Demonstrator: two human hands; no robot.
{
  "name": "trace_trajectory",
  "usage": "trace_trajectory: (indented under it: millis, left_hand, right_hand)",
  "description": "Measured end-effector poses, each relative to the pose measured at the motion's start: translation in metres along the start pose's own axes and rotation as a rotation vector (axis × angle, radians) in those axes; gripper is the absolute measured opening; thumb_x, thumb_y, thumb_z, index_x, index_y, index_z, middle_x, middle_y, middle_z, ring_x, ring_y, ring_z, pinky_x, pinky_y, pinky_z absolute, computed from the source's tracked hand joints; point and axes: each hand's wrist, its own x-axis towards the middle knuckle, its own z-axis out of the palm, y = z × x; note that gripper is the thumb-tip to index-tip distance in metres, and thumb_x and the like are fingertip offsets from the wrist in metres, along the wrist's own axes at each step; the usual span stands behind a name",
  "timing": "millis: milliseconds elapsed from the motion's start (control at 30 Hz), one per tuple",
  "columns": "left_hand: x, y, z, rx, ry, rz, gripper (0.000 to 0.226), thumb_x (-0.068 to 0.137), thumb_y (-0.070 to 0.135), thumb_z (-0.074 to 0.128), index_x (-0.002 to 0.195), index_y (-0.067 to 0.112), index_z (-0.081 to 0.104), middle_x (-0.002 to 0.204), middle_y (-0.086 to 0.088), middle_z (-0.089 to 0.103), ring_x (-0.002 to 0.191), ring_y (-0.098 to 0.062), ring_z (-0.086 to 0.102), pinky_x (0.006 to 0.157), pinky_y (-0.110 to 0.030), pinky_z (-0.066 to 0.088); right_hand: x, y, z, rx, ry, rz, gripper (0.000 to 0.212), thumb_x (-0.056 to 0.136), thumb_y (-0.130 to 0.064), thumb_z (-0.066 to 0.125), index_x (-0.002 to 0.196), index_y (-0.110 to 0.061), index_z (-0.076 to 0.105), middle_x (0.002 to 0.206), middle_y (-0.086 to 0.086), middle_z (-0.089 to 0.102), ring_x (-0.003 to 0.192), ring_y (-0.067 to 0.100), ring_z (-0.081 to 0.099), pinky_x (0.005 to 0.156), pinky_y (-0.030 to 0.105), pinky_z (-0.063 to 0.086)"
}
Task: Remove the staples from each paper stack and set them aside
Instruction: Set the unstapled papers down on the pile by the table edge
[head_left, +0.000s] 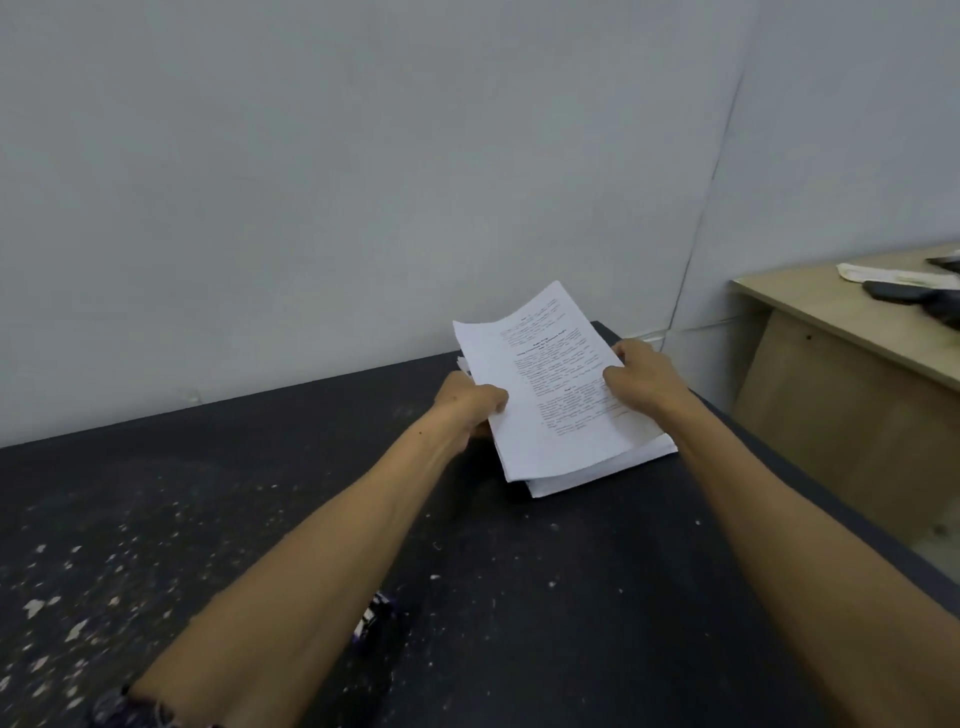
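Both forearms fill the foreground, reaching out over the dark, white-flecked table (218, 519), with a small purple-and-white object (375, 616) lying between them that is too blurred to identify. On the left, the left hand (470, 402) has its thumb over the near left edge of the top paper stack (545, 384) and its fingers curled beneath, so it grips the sheets. That printed stack is raised at its far end and rests above a thicker pile of papers (608, 467) on the table's far right part. On the right, the right hand (641, 376) clasps the stack's right edge, fingers curled over it. No staple shows at this distance. Further right stands a light wooden desk (852, 374) with dark items. The risk, as I judge it, is lifting more than one stapled set at once, or letting loose sheets slide off the pile toward the table's right edge.
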Motion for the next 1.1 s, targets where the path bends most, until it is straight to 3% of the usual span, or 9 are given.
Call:
trace_trajectory:
  millis: [67, 133, 200, 367, 500, 633, 733, 900, 1100]
  left_hand:
    - [0.014, -0.005, 0.013, 0.067, 0.044, 0.019, 0.017, 0.085, -0.001, 0.066, 0.101, 0.003, 0.064, 0.115, -0.007, 0.07, 0.096, -0.021, 0.067, 0.062, -0.027, 0.054]
    - [0.021, -0.011, 0.023, 0.16, 0.064, 0.047, 0.007, 0.085, 0.003, 0.067, 0.089, 0.008, 0.064, 0.103, -0.005, 0.07, 0.085, -0.019, 0.066, 0.061, -0.027, 0.053]
    - [0.023, -0.018, 0.028, 0.274, 0.062, 0.083, 0.017, 0.087, 0.008, 0.066, 0.074, 0.015, 0.055, 0.088, -0.001, 0.064, 0.074, -0.016, 0.06, 0.055, -0.024, 0.043]
    - [0.026, -0.034, 0.031, 0.429, 0.055, 0.15, 0.017, 0.084, 0.013, 0.066, 0.072, 0.01, 0.056, 0.091, -0.007, 0.071, 0.082, -0.025, 0.065, 0.06, -0.027, 0.045]
    - [0.026, -0.035, 0.032, 0.479, 0.052, 0.181, 0.025, 0.083, 0.01, 0.069, 0.067, 0.012, 0.05, 0.086, -0.006, 0.068, 0.076, -0.024, 0.063, 0.055, -0.027, 0.042]
    - [0.023, -0.035, 0.032, 0.524, 0.025, 0.187, 0.019, 0.083, 0.013, 0.071, 0.077, 0.009, 0.054, 0.098, -0.014, 0.072, 0.074, -0.022, 0.062, 0.058, -0.03, 0.046]
    - [0.02, -0.035, 0.03, 0.547, 0.022, 0.206, 0.019, 0.083, 0.013, 0.071, 0.078, 0.009, 0.053, 0.089, -0.013, 0.069, 0.071, -0.02, 0.057, 0.059, -0.032, 0.044]
    - [0.012, -0.039, 0.03, 0.621, 0.022, 0.228, 0.035, 0.084, 0.016, 0.07, 0.067, 0.013, 0.039, 0.086, -0.01, 0.049, 0.067, -0.018, 0.045, 0.049, -0.023, 0.03]
    - [0.001, -0.043, 0.031, 0.631, 0.026, 0.269, 0.045, 0.084, 0.022, 0.073, 0.064, 0.014, 0.034, 0.075, -0.002, 0.037, 0.058, -0.012, 0.036, 0.049, -0.023, 0.026]
  right_hand:
    - [0.011, 0.012, -0.001, -0.084, 0.001, 0.007, 0.01, 0.096, -0.004, 0.049, 0.101, -0.005, 0.057, 0.083, 0.0, 0.055, 0.08, 0.022, 0.052, 0.056, 0.028, 0.034]
    - [0.023, 0.024, 0.002, -0.123, -0.016, 0.01, 0.018, 0.092, -0.002, 0.051, 0.105, 0.0, 0.063, 0.092, 0.007, 0.064, 0.083, 0.026, 0.056, 0.061, 0.031, 0.042]
    - [0.032, 0.037, 0.008, -0.141, -0.034, 0.024, 0.027, 0.09, -0.003, 0.051, 0.112, -0.001, 0.066, 0.105, 0.012, 0.07, 0.085, 0.029, 0.062, 0.071, 0.037, 0.051]
    - [0.037, 0.062, 0.025, -0.191, -0.048, 0.075, 0.02, 0.088, -0.007, 0.052, 0.102, -0.005, 0.066, 0.099, 0.013, 0.068, 0.081, 0.027, 0.06, 0.065, 0.033, 0.045]
    - [0.037, 0.069, 0.029, -0.252, -0.012, 0.02, 0.014, 0.091, -0.003, 0.05, 0.091, -0.003, 0.064, 0.101, 0.014, 0.067, 0.081, 0.026, 0.058, 0.063, 0.032, 0.043]
    - [0.034, 0.07, 0.03, -0.29, -0.006, -0.012, 0.032, 0.101, -0.009, 0.047, 0.128, -0.008, 0.065, 0.133, 0.014, 0.054, 0.12, 0.033, 0.055, 0.09, 0.04, 0.045]
    - [0.028, 0.07, 0.035, -0.365, 0.004, -0.013, 0.039, 0.104, -0.012, 0.042, 0.141, -0.007, 0.056, 0.141, 0.015, 0.049, 0.129, 0.034, 0.047, 0.103, 0.046, 0.043]
    - [0.022, 0.07, 0.04, -0.48, 0.029, -0.049, 0.041, 0.108, -0.022, 0.038, 0.147, -0.012, 0.048, 0.145, 0.01, 0.047, 0.131, 0.031, 0.043, 0.104, 0.051, 0.042]
    - [0.015, 0.073, 0.043, -0.499, 0.022, -0.082, 0.047, 0.11, -0.032, 0.033, 0.153, -0.017, 0.041, 0.148, 0.006, 0.046, 0.133, 0.029, 0.041, 0.105, 0.05, 0.041]
